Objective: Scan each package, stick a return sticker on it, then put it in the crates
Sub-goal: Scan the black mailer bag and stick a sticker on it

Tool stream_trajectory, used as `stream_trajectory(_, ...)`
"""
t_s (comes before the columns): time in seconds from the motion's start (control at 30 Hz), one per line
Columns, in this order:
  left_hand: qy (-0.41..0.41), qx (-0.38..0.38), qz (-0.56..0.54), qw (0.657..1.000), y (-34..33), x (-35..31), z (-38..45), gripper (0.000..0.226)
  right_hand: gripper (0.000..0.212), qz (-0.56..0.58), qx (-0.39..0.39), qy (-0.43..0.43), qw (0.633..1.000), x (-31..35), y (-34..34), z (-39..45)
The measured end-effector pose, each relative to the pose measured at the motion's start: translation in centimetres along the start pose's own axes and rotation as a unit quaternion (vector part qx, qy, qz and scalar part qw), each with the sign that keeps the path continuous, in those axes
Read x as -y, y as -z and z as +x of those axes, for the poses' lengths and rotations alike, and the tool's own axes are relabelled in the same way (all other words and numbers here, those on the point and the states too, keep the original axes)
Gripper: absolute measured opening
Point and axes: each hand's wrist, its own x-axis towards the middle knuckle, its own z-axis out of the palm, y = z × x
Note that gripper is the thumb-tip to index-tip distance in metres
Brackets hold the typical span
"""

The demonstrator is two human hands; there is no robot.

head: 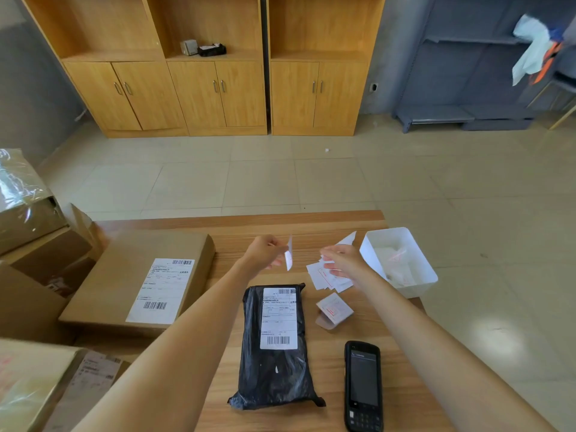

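Note:
A black poly-bag package (274, 369) with a white shipping label lies on the wooden table (311, 226), label up. Above its far end my left hand (265, 252) pinches a small white sticker (289, 253) held edge-on. My right hand (341, 258) pinches a white piece of backing paper (347, 239), a short gap to the right of the sticker. Under the right hand lies a loose pile of return stickers (324, 277) with red print. A black handheld scanner (363, 386) lies flat to the right of the package.
A white plastic bin (427, 275) holding paper scraps stands at the table's right edge. A peeled sticker sheet (335, 308) lies beside the package. A flat cardboard box (124, 275) with a label sits at left; more cardboard boxes (28, 198) crowd the left side.

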Motion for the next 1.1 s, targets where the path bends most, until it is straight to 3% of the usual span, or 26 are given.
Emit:
stream_trajectory(0.1,-0.051,0.04,0.034,0.997,-0.7,-0.9,-0.8,0.016,0.017,0.062,0.036,-0.012,0.997,1.9,-2.4,-1.0)
stream_trajectory(0.23,-0.114,0.051,0.098,0.987,-0.8,-1.6,-2.2,0.027,0.013,0.111,-0.064,0.0,0.992,2.4,-4.1,-1.4)
stream_trajectory(0.33,-0.129,0.038,0.126,0.983,-0.3,-1.3,-2.9,0.042,0.01,0.125,-0.08,0.003,0.989,2.3,-4.3,-2.0)
stream_trajectory(0.43,-0.104,-0.023,0.087,0.99,0.3,-0.3,-3.2,0.05,0.007,0.165,-0.024,-0.013,0.986,2.2,-4.2,-3.3)
stream_trajectory(0.5,-0.059,-0.043,0.032,0.997,0.8,0.5,-3.4,0.049,0.017,0.18,0.023,-0.016,0.983,1.6,-4.3,-4.1)
stream_trajectory(0.7,0.021,0.054,-0.052,0.997,1.9,3.8,-4.9,0.018,0.02,0.177,0.077,-0.034,0.981,-0.8,-6.5,-5.7)
stream_trajectory(0.83,0.053,0.105,-0.038,0.992,2.0,5.7,-6.2,0.007,0.025,0.092,0.059,-0.072,0.991,-2.8,-7.9,-6.5)
stream_trajectory(0.97,0.08,0.123,0.012,0.989,1.3,7.5,-6.7,0.014,0.027,-0.067,0.035,-0.063,0.995,-4.8,-8.7,-7.8)
stream_trajectory(1.1,0.11,0.155,0.044,0.981,0.3,9.5,-7.5,0.018,0.023,-0.12,0.01,-0.079,0.99,-7.0,-8.7,-8.5)
